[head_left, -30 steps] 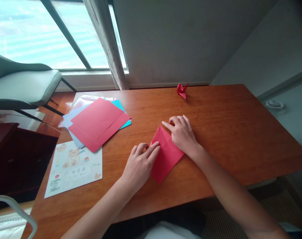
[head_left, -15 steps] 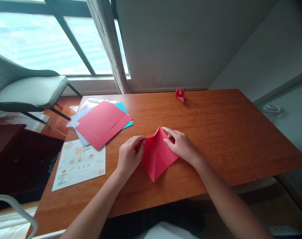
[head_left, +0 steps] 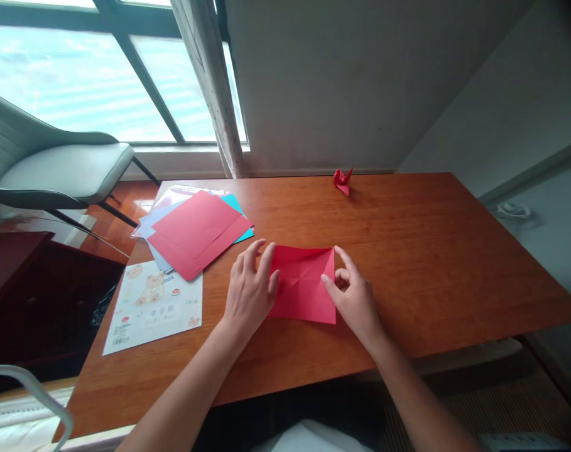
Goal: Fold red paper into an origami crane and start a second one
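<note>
A red paper square (head_left: 304,284) with fold creases lies flat on the wooden table (head_left: 431,251), its edges now squared to me. My left hand (head_left: 249,292) rests on its left edge with fingers stretched out and apart. At the right edge, my right hand (head_left: 352,295) pinches the paper between thumb and forefinger, the other fingers curled.
A stack of coloured sheets (head_left: 195,232), red on top, lies at the table's left. A printed sheet with bear drawings (head_left: 156,304) sits near the left front edge. A small red folded paper crane (head_left: 342,180) stands at the back by the wall. A grey chair (head_left: 54,166) is by the window.
The red paper was a diamond pointing toward me; it has been turned and opened out into a flat square. My left hand went from pinching its corner to lying flat on it.
</note>
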A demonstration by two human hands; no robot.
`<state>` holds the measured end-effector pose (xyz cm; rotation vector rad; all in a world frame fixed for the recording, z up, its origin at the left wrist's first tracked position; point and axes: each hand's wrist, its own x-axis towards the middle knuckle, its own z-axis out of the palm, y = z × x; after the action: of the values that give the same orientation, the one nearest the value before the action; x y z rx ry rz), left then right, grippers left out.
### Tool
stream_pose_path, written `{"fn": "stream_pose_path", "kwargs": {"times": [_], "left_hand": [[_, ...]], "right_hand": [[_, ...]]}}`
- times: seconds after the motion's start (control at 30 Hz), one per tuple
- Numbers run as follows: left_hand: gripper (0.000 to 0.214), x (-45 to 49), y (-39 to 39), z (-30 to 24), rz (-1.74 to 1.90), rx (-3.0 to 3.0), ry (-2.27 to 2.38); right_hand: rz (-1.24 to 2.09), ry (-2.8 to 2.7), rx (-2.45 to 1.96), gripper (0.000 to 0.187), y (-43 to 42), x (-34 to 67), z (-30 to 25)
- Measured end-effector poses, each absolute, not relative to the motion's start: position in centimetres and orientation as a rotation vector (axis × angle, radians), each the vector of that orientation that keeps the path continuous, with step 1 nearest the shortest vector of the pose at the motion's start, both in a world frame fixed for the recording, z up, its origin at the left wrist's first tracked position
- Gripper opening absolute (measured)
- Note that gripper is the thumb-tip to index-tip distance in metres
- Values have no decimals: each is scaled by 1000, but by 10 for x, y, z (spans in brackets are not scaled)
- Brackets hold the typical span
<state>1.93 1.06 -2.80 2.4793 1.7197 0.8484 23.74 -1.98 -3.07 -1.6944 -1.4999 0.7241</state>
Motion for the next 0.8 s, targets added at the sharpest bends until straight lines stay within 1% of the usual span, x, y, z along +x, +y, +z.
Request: {"fn": "stream_pose_path", "kwargs": {"times": [0.13, 0.2, 0.27, 0.33, 0.4, 0.43, 0.5, 0.57, 0.67, 0.8], "left_hand": [[31, 25, 3, -25, 536, 2730, 1587], [29, 25, 3, -24, 447, 2749, 1511], [31, 25, 3, -24, 418, 2754, 1460], [35, 24, 4, -24, 410, 2770, 1428], [38, 24, 4, -24, 393, 2791, 1408], [39, 23, 5, -25, 382, 2801, 1405], [41, 21, 5, -25, 362, 2826, 1377], [41, 18, 6, -26, 351, 2848, 1324], [42, 15, 7, -27, 342, 2865, 1258], [46, 15, 8, -24, 290, 2888, 1274]], "right_hand": [[776, -1603, -1785, 72, -36, 240, -29], [772, -1705, -1848, 78, -41, 245, -28], [657, -1799, -1910, 78, -42, 253, -28], [444, -1866, -1914, 69, -37, 263, -28], [247, -1894, -1863, 52, -27, 271, -28], [210, -1916, -1826, 45, -21, 274, -27], [269, -1972, -1758, 30, -7, 275, -25], [415, -2010, -1735, 20, 4, 270, -19], [572, -2058, -1815, 16, 13, 258, -8], [650, -2132, -1891, 14, 11, 251, 0]]}}
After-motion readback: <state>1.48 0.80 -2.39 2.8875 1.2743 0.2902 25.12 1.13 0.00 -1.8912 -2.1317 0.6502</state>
